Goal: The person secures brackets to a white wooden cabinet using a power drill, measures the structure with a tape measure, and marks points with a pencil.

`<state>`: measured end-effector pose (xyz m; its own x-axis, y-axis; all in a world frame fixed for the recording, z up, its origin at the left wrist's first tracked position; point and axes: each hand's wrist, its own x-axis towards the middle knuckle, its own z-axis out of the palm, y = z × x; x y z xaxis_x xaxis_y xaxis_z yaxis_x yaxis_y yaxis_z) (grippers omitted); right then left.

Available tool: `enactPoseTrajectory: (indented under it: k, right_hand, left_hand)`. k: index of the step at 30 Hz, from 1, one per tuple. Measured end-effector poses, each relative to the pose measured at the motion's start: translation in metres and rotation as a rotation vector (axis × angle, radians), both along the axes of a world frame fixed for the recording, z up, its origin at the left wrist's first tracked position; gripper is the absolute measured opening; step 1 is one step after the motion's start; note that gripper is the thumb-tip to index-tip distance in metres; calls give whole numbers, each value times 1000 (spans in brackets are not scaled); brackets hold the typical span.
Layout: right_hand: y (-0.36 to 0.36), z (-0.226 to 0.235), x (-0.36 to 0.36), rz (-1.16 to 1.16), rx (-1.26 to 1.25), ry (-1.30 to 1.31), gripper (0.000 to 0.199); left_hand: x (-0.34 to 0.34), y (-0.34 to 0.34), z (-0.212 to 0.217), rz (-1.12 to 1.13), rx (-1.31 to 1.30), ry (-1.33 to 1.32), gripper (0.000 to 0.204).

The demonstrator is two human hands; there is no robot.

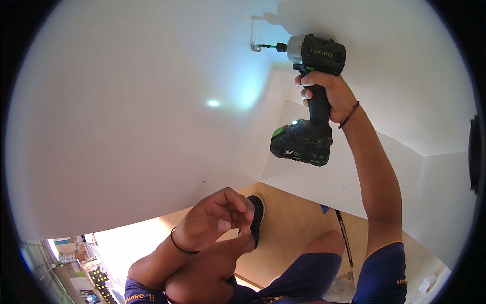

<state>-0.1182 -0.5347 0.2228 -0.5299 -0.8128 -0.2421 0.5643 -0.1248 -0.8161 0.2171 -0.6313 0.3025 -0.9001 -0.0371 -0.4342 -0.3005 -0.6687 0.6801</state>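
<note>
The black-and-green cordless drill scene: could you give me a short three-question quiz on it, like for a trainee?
1. True or false: the right hand holds the black-and-green cordless drill by its grip.
2. The drill bit meets: A) small metal bracket on the white wall; B) pale wooden floor.
3. Does the left hand touch the drill?

Key: 1 true; 2 A; 3 no, it is lower down, fingers curled, apart from the drill.

- Up high on the right: right hand (pixel 328 91) around the grip of the drill (pixel 310 101), battery below the hand.
- Left of the drill's bit: small bracket (pixel 254 44) against the wall (pixel 126 111).
- Lower, near centre: left hand (pixel 215 219), above the knee.
- Beneath both: floor (pixel 293 223), shoe (pixel 257 218) on it.
</note>
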Motion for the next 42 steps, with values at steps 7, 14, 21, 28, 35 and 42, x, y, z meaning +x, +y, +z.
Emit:
enactPoseTrajectory:
  k: [7,14,21,28,35,42]
  right_hand:
    - [1,0,4,-33,6,12,36]
    - [12,-1,20,-120,-43,71,39]
    - [72,-31,67,-227,-7,62,35]
    - [158,-138,83,-481,357,766,38]
    - [181,-190,88,-623,511,807,40]
    - [168,-213,76,-732,377,770,35]
  left_hand:
    - [1,-1,0,-1,8,27,40]
    - [3,5,14,27,-91,19,44]
    - [12,-2,6,113,-114,-126,46]
    - [28,-1,4,119,-166,-105,49]
    - [33,-6,7,147,-218,-114,48]
    - [44,3,-18,126,-266,-112,49]
